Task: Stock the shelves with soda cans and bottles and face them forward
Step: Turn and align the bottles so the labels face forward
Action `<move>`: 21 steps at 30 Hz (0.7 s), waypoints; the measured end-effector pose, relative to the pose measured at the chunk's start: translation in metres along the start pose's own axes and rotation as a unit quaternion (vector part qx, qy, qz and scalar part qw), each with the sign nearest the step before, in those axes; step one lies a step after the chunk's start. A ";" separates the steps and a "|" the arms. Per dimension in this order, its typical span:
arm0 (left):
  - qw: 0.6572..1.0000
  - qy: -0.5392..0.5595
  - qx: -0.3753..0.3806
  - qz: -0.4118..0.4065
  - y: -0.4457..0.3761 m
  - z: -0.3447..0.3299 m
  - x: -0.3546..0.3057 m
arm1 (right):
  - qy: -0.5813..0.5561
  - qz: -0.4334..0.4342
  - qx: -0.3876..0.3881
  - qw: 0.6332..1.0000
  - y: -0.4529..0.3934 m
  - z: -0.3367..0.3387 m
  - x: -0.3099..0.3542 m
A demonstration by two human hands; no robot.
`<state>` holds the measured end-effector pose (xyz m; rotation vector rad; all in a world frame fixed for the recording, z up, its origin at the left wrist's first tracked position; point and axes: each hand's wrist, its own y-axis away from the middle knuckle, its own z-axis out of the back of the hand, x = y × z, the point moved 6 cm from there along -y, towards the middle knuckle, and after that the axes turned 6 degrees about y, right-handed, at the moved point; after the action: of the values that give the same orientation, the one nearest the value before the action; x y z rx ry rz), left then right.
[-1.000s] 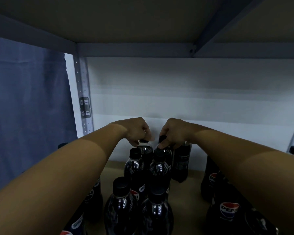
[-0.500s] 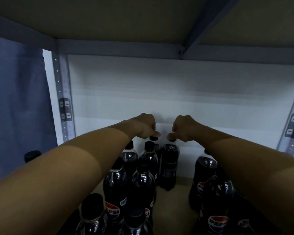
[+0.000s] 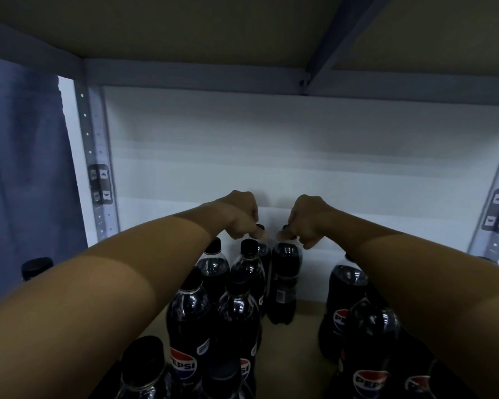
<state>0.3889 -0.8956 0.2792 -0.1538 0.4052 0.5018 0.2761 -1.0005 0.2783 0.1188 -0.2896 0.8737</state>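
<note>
Pepsi bottles are seen ranked in rows on a tan shelf board [image 3: 308,335], the nearest black-capped bottle [image 3: 144,367] at the bottom edge of the view, a labelled bottle [image 3: 188,326] just behind it, and a second cluster of labelled bottles [image 3: 369,349] to the right, their logos turned toward the camera. Both bare forearms are stretched out over these rows toward the back wall [image 3: 300,168]. At the far end of the left-hand rows, the cap of a rear bottle [image 3: 262,254] is pinched by the left hand [image 3: 239,218], fingers curled down and knuckles up; beside it, the cap of another rear bottle [image 3: 285,280], its barcode side toward the camera, is pinched likewise by the right hand [image 3: 307,220]. The two hands are held close but apart. The facing step appears to be in hand: each rear bottle is being gripped at the cap, likely for turning. The next move is judged to call for a twist until the logo shows in front, with the neighbouring bottles left undisturbed. A perforated steel upright [image 3: 97,174] and a blue curtain [image 3: 23,168] are seen at far left.
</note>
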 end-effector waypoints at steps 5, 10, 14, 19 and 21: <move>0.999 -0.036 -0.001 -0.015 -0.002 0.001 -0.005 | 0.042 0.010 0.014 0.999 -0.003 -0.006 0.003; 1.000 0.010 0.013 -0.003 -0.005 0.000 0.001 | -0.027 -0.004 0.024 0.999 -0.003 -0.004 0.004; 1.000 0.000 -0.006 -0.015 -0.007 0.002 -0.003 | 0.026 0.017 0.005 0.999 -0.008 -0.008 0.008; 0.998 0.029 0.033 -0.037 -0.005 0.000 0.001 | 0.038 0.031 0.007 0.999 -0.003 -0.006 0.011; 0.998 0.039 0.025 -0.030 -0.006 -0.001 0.003 | 0.035 0.022 0.017 0.999 -0.006 -0.007 0.009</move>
<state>0.3935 -0.8995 0.2771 -0.1362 0.4870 0.4261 0.2875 -0.9955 0.2743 0.1138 -0.2115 0.9247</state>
